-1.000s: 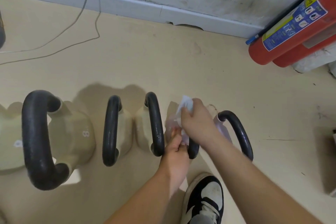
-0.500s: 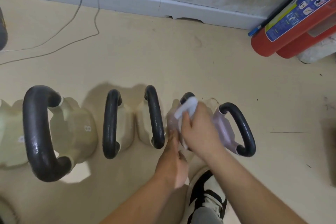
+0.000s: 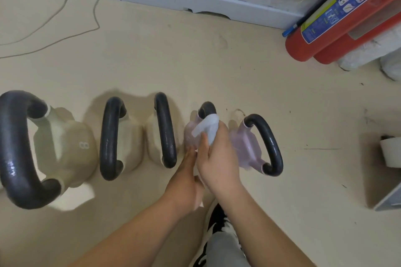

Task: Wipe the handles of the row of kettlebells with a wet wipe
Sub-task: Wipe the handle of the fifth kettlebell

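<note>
Several kettlebells stand in a row on the beige floor, each with a black handle. My right hand (image 3: 219, 158) grips a white wet wipe (image 3: 206, 127) wrapped over the handle (image 3: 207, 108) of the fourth kettlebell (image 3: 189, 134), a pale pink one, close to the handle's far end. My left hand (image 3: 185, 182) lies just left of it with fingers stretched along that kettlebell's near side. The near part of this handle is hidden by both hands. Further handles show on the big cream kettlebell (image 3: 15, 149), on the second (image 3: 109, 138), the third (image 3: 166, 130) and the fifth, pink one (image 3: 269, 143).
Two red fire extinguishers (image 3: 325, 19) lean at the wall, top right. Thin cables (image 3: 65, 6) run over the floor at the top left. A white roll (image 3: 390, 151) sits on a grey box at the right edge. My black-and-white shoe (image 3: 217, 221) stands below the hands.
My right hand has slid the wipe along the fourth handle from its near part toward its far end. My left hand has let its fingers stretch out beside the kettlebell.
</note>
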A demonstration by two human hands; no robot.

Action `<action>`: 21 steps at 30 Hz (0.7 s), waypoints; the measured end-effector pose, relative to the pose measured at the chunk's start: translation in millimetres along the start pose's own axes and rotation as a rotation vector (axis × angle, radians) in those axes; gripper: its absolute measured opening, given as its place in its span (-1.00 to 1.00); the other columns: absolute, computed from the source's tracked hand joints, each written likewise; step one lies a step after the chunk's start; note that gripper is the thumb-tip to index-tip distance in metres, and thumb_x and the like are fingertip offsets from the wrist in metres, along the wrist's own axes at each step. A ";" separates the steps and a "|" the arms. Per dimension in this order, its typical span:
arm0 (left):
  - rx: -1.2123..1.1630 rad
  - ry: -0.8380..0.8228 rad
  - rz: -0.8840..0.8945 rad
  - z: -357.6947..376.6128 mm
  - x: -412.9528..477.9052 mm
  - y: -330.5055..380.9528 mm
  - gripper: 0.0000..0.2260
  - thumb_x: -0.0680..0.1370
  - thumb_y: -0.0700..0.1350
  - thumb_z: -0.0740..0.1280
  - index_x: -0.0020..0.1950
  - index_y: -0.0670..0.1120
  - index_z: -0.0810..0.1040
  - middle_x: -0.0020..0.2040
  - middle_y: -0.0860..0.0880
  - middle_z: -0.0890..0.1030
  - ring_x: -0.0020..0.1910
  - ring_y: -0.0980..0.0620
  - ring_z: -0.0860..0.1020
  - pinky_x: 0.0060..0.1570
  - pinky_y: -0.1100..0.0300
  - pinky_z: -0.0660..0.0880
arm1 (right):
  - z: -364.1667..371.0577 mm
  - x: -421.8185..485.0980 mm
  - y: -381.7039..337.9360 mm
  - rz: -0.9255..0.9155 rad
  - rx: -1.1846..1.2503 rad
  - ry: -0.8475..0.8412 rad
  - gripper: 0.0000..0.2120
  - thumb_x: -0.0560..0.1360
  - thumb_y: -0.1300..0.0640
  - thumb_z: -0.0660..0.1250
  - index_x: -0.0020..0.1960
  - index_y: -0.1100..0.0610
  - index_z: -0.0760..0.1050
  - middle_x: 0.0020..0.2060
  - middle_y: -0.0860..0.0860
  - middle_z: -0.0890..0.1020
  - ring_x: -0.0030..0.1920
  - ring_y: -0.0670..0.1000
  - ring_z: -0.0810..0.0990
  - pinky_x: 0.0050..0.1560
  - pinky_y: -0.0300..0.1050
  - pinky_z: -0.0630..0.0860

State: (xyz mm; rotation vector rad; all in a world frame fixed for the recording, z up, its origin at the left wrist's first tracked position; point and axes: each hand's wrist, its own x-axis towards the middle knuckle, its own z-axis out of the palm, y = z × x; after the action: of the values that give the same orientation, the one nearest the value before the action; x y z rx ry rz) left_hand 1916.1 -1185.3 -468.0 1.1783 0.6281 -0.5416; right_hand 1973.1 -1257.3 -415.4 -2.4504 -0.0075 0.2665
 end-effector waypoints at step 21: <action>0.390 0.066 0.105 -5.8 -7.6 4.0 -0.40 0.63 -0.34 0.18 0.57 0.17 0.23 0.28 0.27 0.53 0.09 0.33 0.54 0.06 0.43 0.49 | 9.8 -0.2 24.2 -0.018 -0.011 -0.124 -0.95 0.39 0.10 0.22 -0.18 0.07 0.41 -0.24 -0.01 0.52 -0.17 0.04 0.58 -0.21 0.05 0.58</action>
State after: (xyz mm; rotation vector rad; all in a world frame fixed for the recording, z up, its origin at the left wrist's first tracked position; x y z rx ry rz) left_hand 1912.4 -1178.1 -461.4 1.5928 0.5262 -0.5524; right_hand 1969.5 -1270.1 -437.8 -2.4401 -0.0852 0.4111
